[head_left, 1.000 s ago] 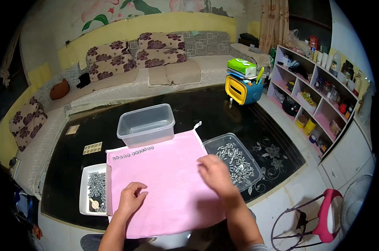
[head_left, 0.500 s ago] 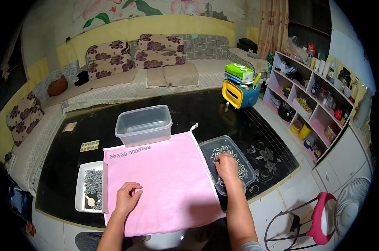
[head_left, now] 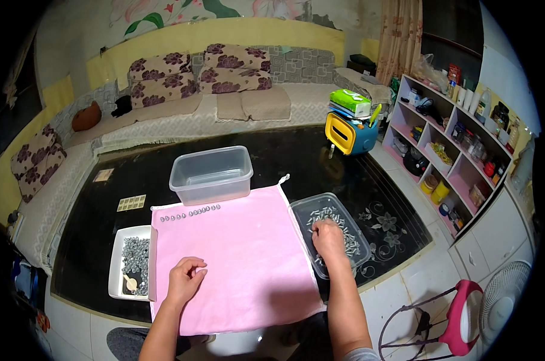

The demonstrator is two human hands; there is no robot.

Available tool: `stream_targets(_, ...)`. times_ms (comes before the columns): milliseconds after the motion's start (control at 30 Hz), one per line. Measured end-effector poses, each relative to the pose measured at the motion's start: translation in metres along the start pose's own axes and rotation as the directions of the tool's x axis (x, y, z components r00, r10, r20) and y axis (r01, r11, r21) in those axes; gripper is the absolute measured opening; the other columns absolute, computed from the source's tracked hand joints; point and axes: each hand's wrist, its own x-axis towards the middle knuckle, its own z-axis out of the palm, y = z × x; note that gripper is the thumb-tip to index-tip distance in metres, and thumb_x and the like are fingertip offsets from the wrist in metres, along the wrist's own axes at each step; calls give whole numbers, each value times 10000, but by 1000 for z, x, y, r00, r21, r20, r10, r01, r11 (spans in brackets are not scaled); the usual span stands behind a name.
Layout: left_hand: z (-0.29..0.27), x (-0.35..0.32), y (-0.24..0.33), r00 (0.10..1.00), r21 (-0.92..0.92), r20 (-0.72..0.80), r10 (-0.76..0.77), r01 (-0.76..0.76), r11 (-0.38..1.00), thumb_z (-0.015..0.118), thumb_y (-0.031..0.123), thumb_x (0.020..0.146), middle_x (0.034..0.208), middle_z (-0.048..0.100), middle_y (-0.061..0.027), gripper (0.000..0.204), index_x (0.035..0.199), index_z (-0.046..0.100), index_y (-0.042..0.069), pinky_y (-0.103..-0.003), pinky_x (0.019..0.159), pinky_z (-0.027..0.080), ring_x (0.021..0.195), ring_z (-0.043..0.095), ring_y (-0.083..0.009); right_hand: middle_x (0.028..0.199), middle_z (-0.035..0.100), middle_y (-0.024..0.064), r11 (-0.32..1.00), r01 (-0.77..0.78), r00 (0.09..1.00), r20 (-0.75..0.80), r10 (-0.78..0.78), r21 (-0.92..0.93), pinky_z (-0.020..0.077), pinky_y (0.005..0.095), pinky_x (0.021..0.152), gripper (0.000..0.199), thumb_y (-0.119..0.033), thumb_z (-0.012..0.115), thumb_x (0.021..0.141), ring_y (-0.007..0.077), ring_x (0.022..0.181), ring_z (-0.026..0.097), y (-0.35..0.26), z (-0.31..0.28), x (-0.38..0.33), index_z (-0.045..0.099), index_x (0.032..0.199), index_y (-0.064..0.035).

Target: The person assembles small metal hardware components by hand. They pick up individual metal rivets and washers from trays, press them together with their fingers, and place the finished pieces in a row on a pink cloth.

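Observation:
My right hand [head_left: 329, 239] reaches into a clear plastic tray [head_left: 361, 268] on the right, fingers bent and pinched down among many small silvery screw-like pieces [head_left: 348, 242]. Whatever its fingertips hold is hidden. Loosely curled, my left hand [head_left: 187, 280] rests over the pink cloth [head_left: 242, 259] with thumb and forefinger a little apart, and nothing shows in it. Along the cloth's far left part runs a row of small, round, grey metal pieces [head_left: 194, 212]. A white box [head_left: 116, 265] left of the cloth holds many similar pieces [head_left: 135, 256] and a small pale spoon [head_left: 130, 283].
A translucent plastic bin [head_left: 211, 192] stands at the cloth's far edge on the black table [head_left: 272, 144]. Farther right is a blue and yellow box [head_left: 350, 133] with a green tissue pack [head_left: 350, 102] on top. A pink stool [head_left: 465, 319] and a fan [head_left: 505, 289] stand at right.
The whole view has shifted slightly. My right hand stays in the tray, its fingers still among the screw-like pieces. My left hand has hardly moved.

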Motion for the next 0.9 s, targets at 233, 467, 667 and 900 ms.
stream_targets(233, -2, -2, -14, 997, 37, -47, 61, -60, 998, 655, 28, 697, 864, 604, -56, 131, 822, 630, 58, -222, 537, 431, 595, 503, -107, 751, 577, 171, 983, 43, 992, -124, -20, 180, 461, 408, 656, 117, 25, 502, 646, 330, 709, 565, -21, -1, 6, 578, 723, -19)
stream_targets(467, -8, -3, -2, 999, 13, 15, 32, -33, 999, 638, 68, 731, 828, 586, -45, 147, 876, 613, 55, -236, 559, 436, 593, 492, -112, 714, 557, 127, 812, 233, 957, 23, -289, 535, 468, 328, 550, 120, 31, 541, 681, 252, 603, 567, -109, -15, -25, 586, 778, -24)
stream_targets(667, -51, -16, 17, 998, -2, 21, -58, 58, 998, 642, 95, 748, 768, 583, -48, 141, 880, 623, 46, -224, 569, 447, 580, 498, -90, 749, 561, 115, 757, 388, 844, 128, -521, 526, 467, 364, 660, 120, 16, 568, 665, 287, 732, 548, -127, 17, -42, 591, 769, -40)
stream_targets(900, -149, -26, -37, 925, 136, -122, -360, 375, 917, 637, -9, 732, 715, 551, 30, 155, 884, 611, 9, -179, 592, 438, 631, 490, -24, 770, 565, 115, 816, 329, 867, 191, -461, 476, 456, 373, 674, 123, -26, 605, 644, 281, 749, 543, -128, 12, -42, 600, 767, -27)
